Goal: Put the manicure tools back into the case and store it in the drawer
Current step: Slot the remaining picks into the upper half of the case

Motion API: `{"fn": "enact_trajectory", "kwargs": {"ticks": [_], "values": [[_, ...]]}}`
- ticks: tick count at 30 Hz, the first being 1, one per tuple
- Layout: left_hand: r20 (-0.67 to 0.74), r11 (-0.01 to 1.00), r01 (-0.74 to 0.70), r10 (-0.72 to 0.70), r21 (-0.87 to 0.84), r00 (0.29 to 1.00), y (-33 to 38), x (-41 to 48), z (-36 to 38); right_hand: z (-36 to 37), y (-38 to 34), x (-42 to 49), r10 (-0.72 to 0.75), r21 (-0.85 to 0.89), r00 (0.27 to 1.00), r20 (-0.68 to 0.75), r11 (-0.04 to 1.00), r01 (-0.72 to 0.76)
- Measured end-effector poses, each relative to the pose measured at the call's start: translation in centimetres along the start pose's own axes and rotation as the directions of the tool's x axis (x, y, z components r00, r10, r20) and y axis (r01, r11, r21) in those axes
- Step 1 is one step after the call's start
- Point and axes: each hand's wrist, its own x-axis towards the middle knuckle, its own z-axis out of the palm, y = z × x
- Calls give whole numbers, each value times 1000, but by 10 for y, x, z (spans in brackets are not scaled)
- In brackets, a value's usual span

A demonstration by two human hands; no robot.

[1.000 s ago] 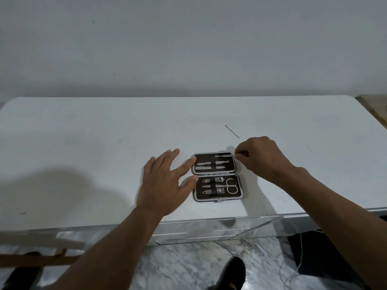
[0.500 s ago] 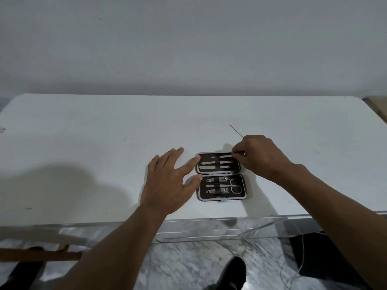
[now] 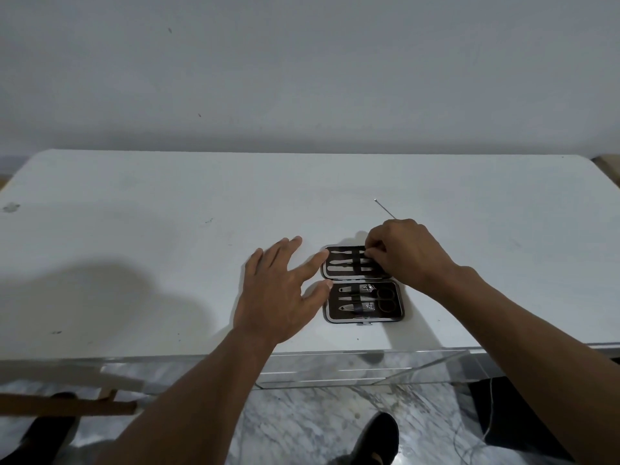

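Lying open and flat on the white table [image 3: 167, 246], the manicure case [image 3: 364, 319] has tools strapped in both halves, with the scissors [image 3: 385, 299] in its near half. Your left hand [image 3: 278, 297] is relaxed, fingers spread straight, just left of the case, with forefinger and thumb tips touching its left edge. Your right hand [image 3: 406, 253] is curled over the right end of the case's far half, fingertips pinching the top tool [image 3: 345, 253] there. Beyond the case, a thin metal pick [image 3: 384, 208] lies loose on the table.
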Motion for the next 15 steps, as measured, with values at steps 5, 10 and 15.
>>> {"fn": "enact_trajectory", "kwargs": {"ticks": [5,10,15], "values": [[-5,1000,-2,2,4,1000,0,0,0,1,0,2,16,32,1000,0,999,-16],[-7,1000,2,-2,7,1000,-1,0,-1,2,1,3,29,59,999,13,998,-30],[-5,1000,0,0,1,1000,0,0,0,2,3,2,38,90,999,13,995,-39]]}}
